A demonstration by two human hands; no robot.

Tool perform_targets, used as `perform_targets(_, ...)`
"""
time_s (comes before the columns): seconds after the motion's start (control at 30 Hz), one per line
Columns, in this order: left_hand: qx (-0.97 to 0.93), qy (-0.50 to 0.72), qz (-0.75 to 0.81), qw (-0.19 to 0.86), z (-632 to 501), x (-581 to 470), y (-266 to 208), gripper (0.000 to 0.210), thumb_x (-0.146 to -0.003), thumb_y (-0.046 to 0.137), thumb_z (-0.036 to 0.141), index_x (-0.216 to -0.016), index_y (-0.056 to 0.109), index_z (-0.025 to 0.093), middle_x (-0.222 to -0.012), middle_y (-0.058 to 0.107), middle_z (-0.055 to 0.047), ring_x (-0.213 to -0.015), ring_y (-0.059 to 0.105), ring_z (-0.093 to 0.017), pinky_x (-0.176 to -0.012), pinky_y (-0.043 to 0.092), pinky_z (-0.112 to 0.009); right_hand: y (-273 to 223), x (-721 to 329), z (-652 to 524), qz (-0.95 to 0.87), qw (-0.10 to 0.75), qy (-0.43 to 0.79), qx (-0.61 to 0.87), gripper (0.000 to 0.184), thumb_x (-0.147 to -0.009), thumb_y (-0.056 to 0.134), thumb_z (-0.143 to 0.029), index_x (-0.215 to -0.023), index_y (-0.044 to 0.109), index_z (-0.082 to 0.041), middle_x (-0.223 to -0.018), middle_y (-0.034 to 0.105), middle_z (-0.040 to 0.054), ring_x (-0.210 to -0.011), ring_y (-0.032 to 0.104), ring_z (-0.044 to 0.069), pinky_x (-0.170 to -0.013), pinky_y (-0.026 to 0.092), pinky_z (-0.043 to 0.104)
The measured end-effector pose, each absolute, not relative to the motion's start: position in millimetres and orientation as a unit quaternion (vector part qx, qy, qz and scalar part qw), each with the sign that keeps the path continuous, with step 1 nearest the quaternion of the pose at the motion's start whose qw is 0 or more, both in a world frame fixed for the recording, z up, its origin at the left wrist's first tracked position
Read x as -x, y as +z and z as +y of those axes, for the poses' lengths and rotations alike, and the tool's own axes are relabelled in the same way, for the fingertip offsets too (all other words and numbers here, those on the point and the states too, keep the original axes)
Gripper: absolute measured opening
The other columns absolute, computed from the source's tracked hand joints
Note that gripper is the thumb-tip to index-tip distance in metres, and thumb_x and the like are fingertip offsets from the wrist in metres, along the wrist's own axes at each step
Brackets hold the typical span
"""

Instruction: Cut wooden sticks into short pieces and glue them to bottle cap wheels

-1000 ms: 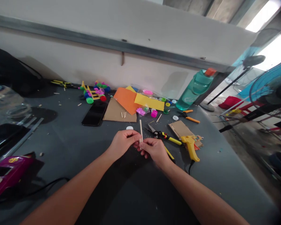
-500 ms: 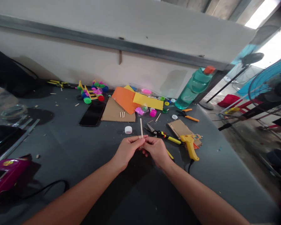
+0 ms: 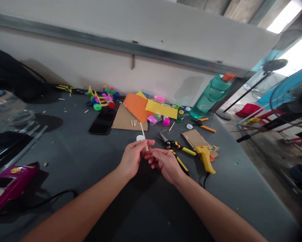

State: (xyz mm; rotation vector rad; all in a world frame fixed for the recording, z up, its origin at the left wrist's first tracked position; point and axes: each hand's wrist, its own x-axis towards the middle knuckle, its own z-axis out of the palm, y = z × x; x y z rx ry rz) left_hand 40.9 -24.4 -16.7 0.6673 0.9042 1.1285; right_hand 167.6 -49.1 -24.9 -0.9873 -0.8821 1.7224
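Note:
In my left hand a thin pale wooden stick is pinched between thumb and fingers, its upper end pointing up and slightly left. Close beside it, my right hand has its thumb and forefinger pressed together and the other fingers curled. Whether a small piece is in that pinch I cannot make out. Just behind my left hand is a white bottle cap, partly covered by the stick and fingers. Yellow-and-black cutting pliers lie open to the right of my hands.
A yellow glue gun rests by a cardboard piece on the right. Behind are short sticks on cardboard, orange paper, a phone and a teal bottle. A magenta device stands at left.
The stick has moved left with my left hand and now leans left instead of standing nearly upright. My right hand has come off the stick, and the hands are slightly apart.

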Motion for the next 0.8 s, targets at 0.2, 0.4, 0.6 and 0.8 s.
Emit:
perform_targets(0.2, -0.287, 0.481, 0.423, 0.712, -27.1, -43.8, -13.9, 0.022, -0.074, 0.061, 0.030, -0.083, 0.069, 0.011, -0.093, 0.069, -0.011, -0.069, 0.063, -0.017, -0.052, 0.047, -0.025, -24.8, -165.1, -48.3, -0.345, 0.460, 0.713, 0.402, 0.024, -0.075, 0.059, -0.035, -0.077, 0.069, -0.013, -0.075, 0.068, 0.0085, -0.059, 0.057, 0.012, -0.049, 0.042, 0.021)
perform_targets(0.4, -0.317, 0.473, 0.437, 0.696, -31.4, -49.0, -15.8, 0.025, -0.075, 0.060, 0.033, -0.086, 0.068, 0.012, -0.092, 0.068, -0.011, -0.059, 0.060, -0.014, -0.042, 0.043, -0.022, -26.5, -162.2, -48.5, -0.347, 0.454, 0.713, 0.405, 0.025, -0.073, 0.062, -0.037, -0.074, 0.067, -0.013, -0.070, 0.066, 0.0059, -0.056, 0.057, 0.011, -0.048, 0.042, 0.021)
perform_targets(0.6, -0.318, 0.477, 0.432, 0.696, -31.5, -50.1, -19.7, 0.025, -0.075, 0.061, 0.034, -0.083, 0.065, 0.011, -0.091, 0.068, -0.010, -0.057, 0.060, -0.014, -0.039, 0.043, -0.022, -29.0, -162.5, -47.3, -0.379, 0.452, 0.691, 0.418, 0.022, -0.073, 0.063, -0.035, -0.076, 0.068, -0.014, -0.067, 0.064, 0.0033, -0.055, 0.055, 0.010, -0.048, 0.042, 0.020)
perform_targets(0.8, -0.334, 0.472, 0.407, 0.707, -31.4, -51.4, -24.0, 0.027, -0.076, 0.060, 0.036, -0.085, 0.065, 0.011, -0.088, 0.067, -0.010, -0.049, 0.054, -0.011, -0.039, 0.044, -0.024, -34.0, -161.9, -44.4, -0.407, 0.466, 0.631, 0.468, 0.025, -0.072, 0.064, -0.038, -0.067, 0.066, -0.014, -0.059, 0.061, 0.0011, -0.046, 0.049, 0.008, -0.042, 0.038, 0.019)
